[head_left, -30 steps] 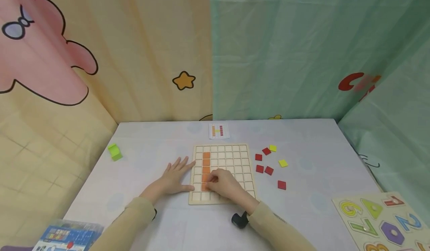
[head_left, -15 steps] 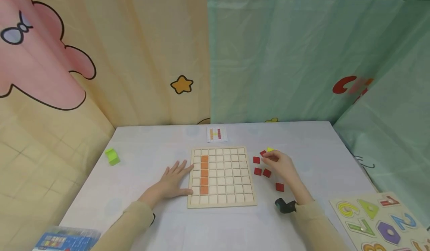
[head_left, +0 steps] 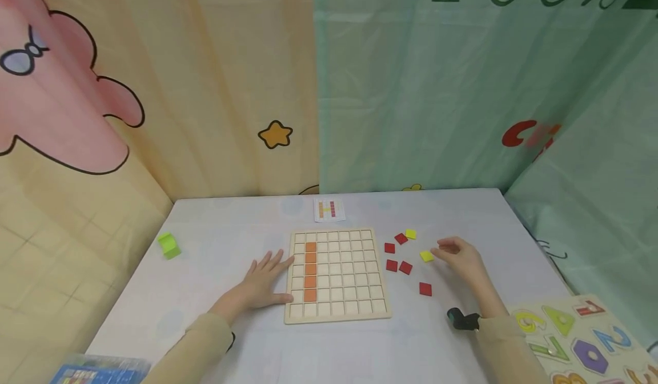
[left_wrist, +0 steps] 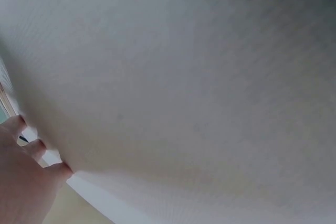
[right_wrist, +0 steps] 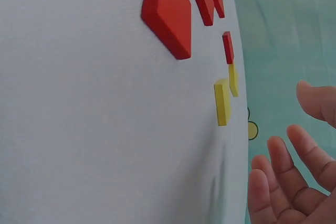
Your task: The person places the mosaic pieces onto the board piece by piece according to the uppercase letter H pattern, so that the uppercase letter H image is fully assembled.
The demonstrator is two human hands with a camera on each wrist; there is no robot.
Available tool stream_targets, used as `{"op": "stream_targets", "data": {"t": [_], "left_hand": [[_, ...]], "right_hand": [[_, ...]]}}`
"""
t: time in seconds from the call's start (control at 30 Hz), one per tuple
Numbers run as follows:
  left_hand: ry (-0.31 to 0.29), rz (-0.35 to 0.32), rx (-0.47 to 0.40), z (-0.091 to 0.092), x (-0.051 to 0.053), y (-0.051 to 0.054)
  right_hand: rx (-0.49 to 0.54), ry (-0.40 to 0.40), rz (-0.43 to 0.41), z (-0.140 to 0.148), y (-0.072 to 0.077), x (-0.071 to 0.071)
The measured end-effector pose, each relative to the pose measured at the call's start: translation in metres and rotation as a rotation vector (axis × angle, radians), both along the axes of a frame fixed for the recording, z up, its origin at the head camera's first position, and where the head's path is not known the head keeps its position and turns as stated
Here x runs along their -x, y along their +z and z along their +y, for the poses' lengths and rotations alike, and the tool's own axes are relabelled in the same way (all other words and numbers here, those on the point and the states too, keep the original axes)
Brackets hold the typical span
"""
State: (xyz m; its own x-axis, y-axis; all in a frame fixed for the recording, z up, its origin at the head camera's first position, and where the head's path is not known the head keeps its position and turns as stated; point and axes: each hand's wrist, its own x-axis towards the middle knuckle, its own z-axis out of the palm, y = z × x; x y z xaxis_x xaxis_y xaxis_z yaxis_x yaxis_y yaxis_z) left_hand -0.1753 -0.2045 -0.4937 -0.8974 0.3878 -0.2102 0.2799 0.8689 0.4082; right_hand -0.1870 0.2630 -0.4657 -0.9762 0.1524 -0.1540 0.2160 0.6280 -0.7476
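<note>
My left hand (head_left: 261, 283) lies with spread fingers at the left edge of a wooden grid board (head_left: 339, 310); its fingertips touch the rim. One column of the board holds several orange tiles (head_left: 311, 269). Right of the board my right hand (head_left: 465, 261) hovers beside a yellow tile (head_left: 426, 256), thumb and fingers apart and nothing between them. In the right wrist view its fingers (right_wrist: 283, 156) are relaxed near that yellow tile (right_wrist: 222, 102). A second yellow tile (head_left: 410, 234) lies farther back, among several red tiles (head_left: 405, 268).
Behind the board lies a small pattern card (head_left: 329, 210). A green block (head_left: 169, 246) is at the far left. A wooden number-and-shape puzzle (head_left: 581, 338) fills the front right corner, and a blue package (head_left: 97, 372) the front left.
My right hand has left the orange column, passed over the loose tiles, and moved right to beside the nearer yellow tile. The left hand stays at the board's edge.
</note>
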Motion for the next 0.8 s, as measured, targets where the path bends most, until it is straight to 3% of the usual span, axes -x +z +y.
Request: {"op": "stream_targets", "data": {"t": [0.3,0.6,0.8], "left_hand": [[-0.008,0.001,-0.010,-0.001,0.000,0.001],[-0.008,-0.004,-0.008,-0.001,0.000,0.001],[0.000,-0.004,-0.018,-0.001,0.001,-0.002]], "right_hand": [[-0.025,-0.004,-0.026,-0.005,-0.011,0.005],[-0.149,0.056,-0.079,-0.019,-0.012,0.011],[-0.192,0.074,-0.065,-0.023,-0.013,0.012]]}}
